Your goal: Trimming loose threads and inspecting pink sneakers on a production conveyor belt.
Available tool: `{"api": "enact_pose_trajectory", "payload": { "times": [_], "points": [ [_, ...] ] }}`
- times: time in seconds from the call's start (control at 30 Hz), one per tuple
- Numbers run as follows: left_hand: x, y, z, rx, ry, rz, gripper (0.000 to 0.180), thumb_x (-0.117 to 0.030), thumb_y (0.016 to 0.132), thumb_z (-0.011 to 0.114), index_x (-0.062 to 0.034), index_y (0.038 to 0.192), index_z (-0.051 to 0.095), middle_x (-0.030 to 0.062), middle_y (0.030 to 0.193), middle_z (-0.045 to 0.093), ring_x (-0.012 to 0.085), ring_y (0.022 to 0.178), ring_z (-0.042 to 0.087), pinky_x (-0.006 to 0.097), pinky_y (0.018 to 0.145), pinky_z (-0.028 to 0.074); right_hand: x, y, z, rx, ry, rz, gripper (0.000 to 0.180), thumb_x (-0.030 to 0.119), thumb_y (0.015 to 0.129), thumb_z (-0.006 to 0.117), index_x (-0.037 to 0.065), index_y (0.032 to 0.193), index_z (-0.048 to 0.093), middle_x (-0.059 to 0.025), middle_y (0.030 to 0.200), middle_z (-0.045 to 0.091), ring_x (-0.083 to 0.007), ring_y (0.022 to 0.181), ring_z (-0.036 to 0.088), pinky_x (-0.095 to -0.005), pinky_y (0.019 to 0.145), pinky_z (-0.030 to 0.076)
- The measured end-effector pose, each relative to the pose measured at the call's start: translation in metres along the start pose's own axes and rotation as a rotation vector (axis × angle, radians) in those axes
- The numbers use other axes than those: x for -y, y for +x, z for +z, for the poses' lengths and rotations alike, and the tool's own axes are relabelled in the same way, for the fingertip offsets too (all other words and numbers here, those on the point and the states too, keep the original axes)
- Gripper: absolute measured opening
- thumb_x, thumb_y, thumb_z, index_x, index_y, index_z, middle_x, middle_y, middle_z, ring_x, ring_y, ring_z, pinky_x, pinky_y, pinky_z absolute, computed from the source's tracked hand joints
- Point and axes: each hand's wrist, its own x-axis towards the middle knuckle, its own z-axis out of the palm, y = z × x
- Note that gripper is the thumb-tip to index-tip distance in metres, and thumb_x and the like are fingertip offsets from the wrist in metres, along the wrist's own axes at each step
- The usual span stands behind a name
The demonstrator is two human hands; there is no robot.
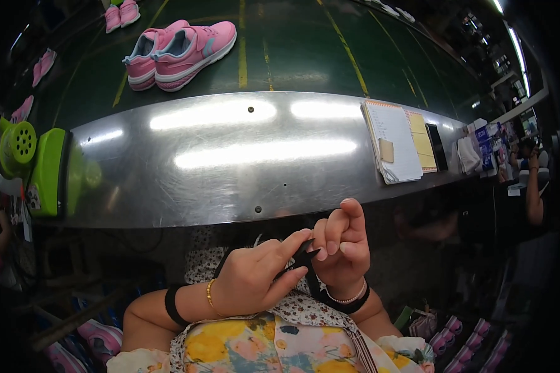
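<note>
Over my lap, just in front of the bench's near edge, my two hands are close together. My left hand (252,276) has its thumb and forefinger closed around a small black two-pointed tool (303,253) that looks like thread snips. Its tips point toward my right hand (342,245), whose fingertips are right beside them. That hand has its forefinger raised and the other fingers curled in; whatever they may pinch is too small to make out. A pair of pink shoes (183,56) with white soles stands beyond the bench on the green belt.
A shiny metal bench (224,186) lies ahead. On its right are an open notebook (395,143), a yellow pad (422,143) and a dark phone (437,148). A bright green device (46,171) stands at the left end. More pink shoes (460,345) sit low on the right.
</note>
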Motion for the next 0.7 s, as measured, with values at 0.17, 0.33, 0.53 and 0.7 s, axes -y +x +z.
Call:
{"api": "enact_pose_trajectory", "payload": {
  "times": [0.17,0.33,0.53,0.7],
  "points": [
    [0.003,-0.001,-0.002,-0.009,-0.022,0.014,0.055,-0.012,0.078,0.069,0.0043,0.126,0.049,0.0093,0.069,0.056,0.0189,0.053,0.055,0.028,0.046,0.044,-0.002,0.000,0.002,-0.003,-0.034,-0.004,0.059,0.007,0.079,0.052,0.001,0.135,0.032,-0.0080,0.078,0.051,-0.0206,0.076,0.054,-0.0350,0.079,0.046],
    [0.004,-0.001,-0.006,-0.001,-0.019,-0.006,0.054,-0.013,0.078,0.068,0.0036,0.126,0.049,0.0087,0.069,0.056,0.0187,0.052,0.055,0.027,0.046,0.045,-0.006,0.003,0.004,-0.008,-0.049,-0.012,0.058,0.004,0.079,0.054,0.003,0.133,0.034,-0.0058,0.076,0.049,-0.0174,0.072,0.053,-0.0324,0.075,0.045],
    [0.018,-0.008,-0.003,-0.191,-0.153,-0.186,0.042,-0.017,0.085,0.064,-0.0012,0.122,0.051,0.0091,0.083,0.063,0.0201,0.076,0.060,0.029,0.070,0.048,-0.010,0.002,-0.002,-0.103,-0.320,0.137,0.042,0.000,0.084,0.052,0.001,0.125,0.040,-0.0017,0.068,0.046,-0.0107,0.059,0.046,-0.0278,0.060,0.041],
    [0.046,-0.009,-0.004,-0.192,-0.470,-0.232,0.028,-0.010,0.094,0.050,-0.0037,0.119,0.039,0.0169,0.127,0.048,0.0235,0.120,0.050,0.034,0.098,0.041,-0.026,0.012,-0.020,0.128,-0.866,0.170,0.060,0.028,0.086,0.065,-0.003,0.130,0.038,-0.0085,0.104,0.054,-0.0137,0.104,0.051,-0.0284,0.088,0.043]
  ]
}}
